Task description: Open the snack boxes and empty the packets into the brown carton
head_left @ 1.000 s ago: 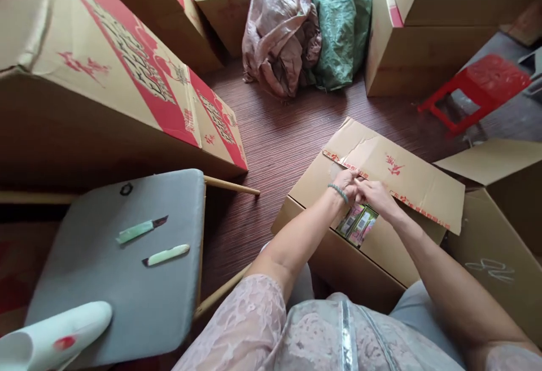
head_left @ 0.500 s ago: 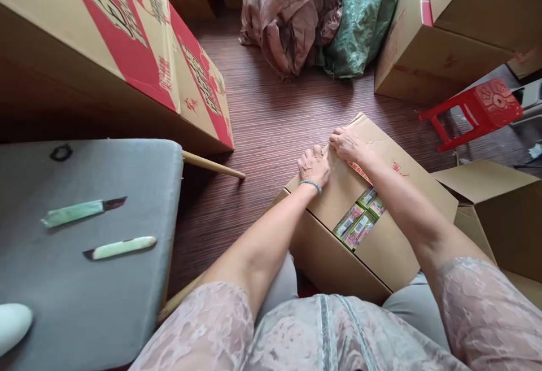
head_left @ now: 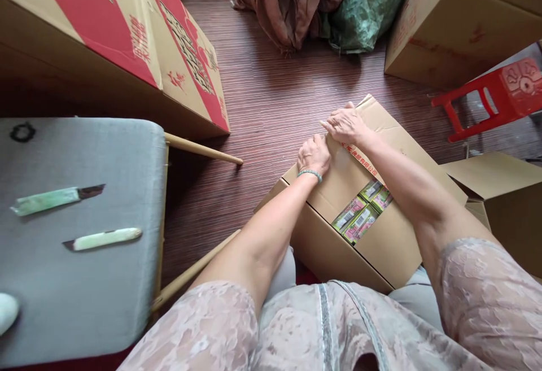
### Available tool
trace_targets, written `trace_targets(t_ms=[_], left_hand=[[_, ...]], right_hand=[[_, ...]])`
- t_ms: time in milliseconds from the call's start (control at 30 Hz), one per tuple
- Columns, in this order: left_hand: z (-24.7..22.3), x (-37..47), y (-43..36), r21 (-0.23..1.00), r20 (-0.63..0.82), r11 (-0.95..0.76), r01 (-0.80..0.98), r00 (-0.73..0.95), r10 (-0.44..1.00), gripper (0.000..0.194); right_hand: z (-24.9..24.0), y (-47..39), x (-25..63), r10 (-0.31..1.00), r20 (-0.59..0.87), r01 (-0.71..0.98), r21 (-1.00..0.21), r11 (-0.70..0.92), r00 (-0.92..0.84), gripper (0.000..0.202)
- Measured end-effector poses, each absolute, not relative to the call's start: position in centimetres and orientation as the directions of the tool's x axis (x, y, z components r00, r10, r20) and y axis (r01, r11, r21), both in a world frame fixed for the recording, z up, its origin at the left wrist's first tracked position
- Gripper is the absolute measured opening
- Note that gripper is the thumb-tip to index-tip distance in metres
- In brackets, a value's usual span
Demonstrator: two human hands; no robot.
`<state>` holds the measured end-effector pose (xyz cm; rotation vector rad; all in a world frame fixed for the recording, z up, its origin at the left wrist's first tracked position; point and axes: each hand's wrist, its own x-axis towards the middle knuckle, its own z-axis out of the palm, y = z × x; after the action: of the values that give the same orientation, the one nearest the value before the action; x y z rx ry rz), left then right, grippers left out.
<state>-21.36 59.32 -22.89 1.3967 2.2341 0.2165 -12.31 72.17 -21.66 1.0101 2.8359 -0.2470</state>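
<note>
A brown cardboard box (head_left: pixel 393 241) with red print stands at my knees. Its top flaps leave a gap, through which several green and pink packets (head_left: pixel 358 218) with barcodes show. At the box's far left corner my left hand (head_left: pixel 314 155), with a beaded bracelet at the wrist, is closed over the edge. Just to its right my right hand (head_left: pixel 346 125) grips the far edge, thumb side towards the left hand. The undersides of the fingers are hidden.
On the left, a grey padded table (head_left: pixel 84 286) carries two knives with wrapped handles (head_left: pixel 46 201) and a black ring (head_left: pixel 22 131). Tall cartons (head_left: pixel 182 94) stand behind it. Brown (head_left: pixel 283 4) and green sacks (head_left: pixel 364 15), a red stool (head_left: pixel 486 97) and an open box (head_left: pixel 499 176) surround me.
My right hand has shifted slightly up along the far edge, its fingers less tucked over it. The left hand keeps its place on the box. The camera view has tilted down a little.
</note>
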Motion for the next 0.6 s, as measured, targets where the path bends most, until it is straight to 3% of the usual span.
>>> trace_targets(t_ms=[267,600], left_hand=[[-22.6,-21.4,59.6,0.383,-0.342,0.465,0.798,-0.345,0.874,0.052],[-22.8,-21.2,59.9,0.376,-0.361,0.502,0.779,-0.376,0.854,0.048]], right_hand=[[-21.1,70.8,-12.5,0.645,-0.267,0.681,-0.062,0.73,-0.716,0.072],[-21.8,72.0,-8.9,0.605,-0.131,0.616,-0.259,0.744,-0.786,0.072]])
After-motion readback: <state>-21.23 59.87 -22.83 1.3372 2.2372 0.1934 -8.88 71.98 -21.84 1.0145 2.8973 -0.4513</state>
